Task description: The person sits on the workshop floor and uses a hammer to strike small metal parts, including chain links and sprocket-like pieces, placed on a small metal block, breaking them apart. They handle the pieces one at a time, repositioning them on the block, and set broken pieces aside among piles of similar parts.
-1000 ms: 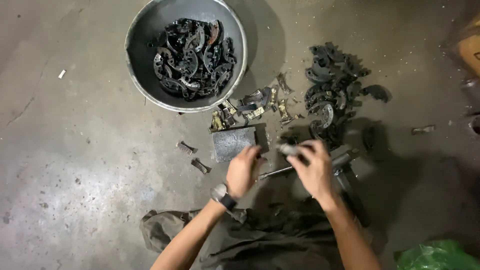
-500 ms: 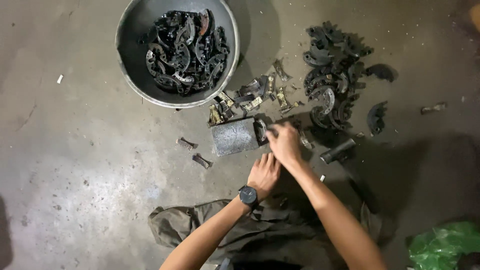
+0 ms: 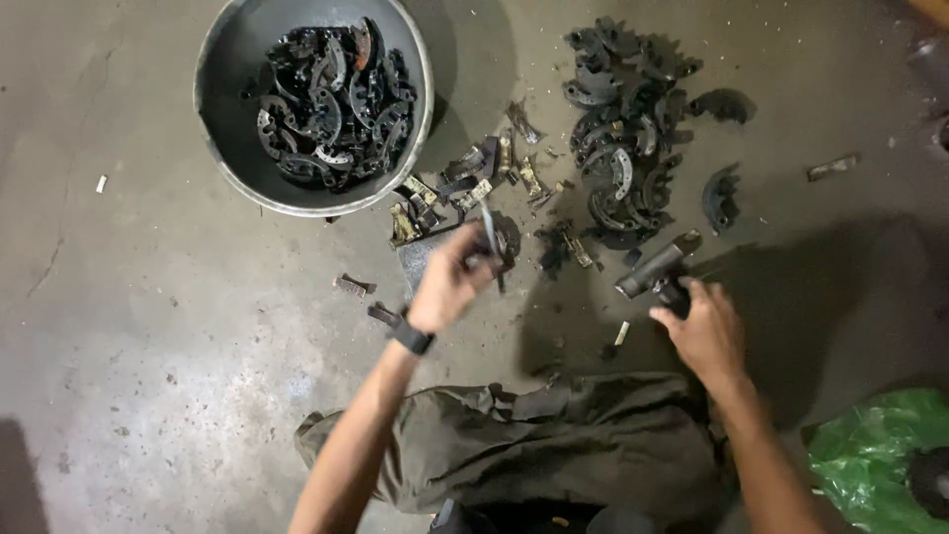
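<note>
— Steel, is it, in the left hand [image 3: 450, 282]?
— Yes: its fingers close on a thin grey metal rod [image 3: 490, 237] above the flat metal block [image 3: 420, 259].
— And the right hand [image 3: 704, 331]?
— It grips a dark cylindrical hammer head [image 3: 654, 274] lying on the concrete floor [image 3: 178, 346].

My left hand [image 3: 450, 282] raised fwd, fingers curled shut, watch on wrist. My right hand [image 3: 704, 331] reaches out low, fingers bent, gripping. Both forearms bare.
</note>
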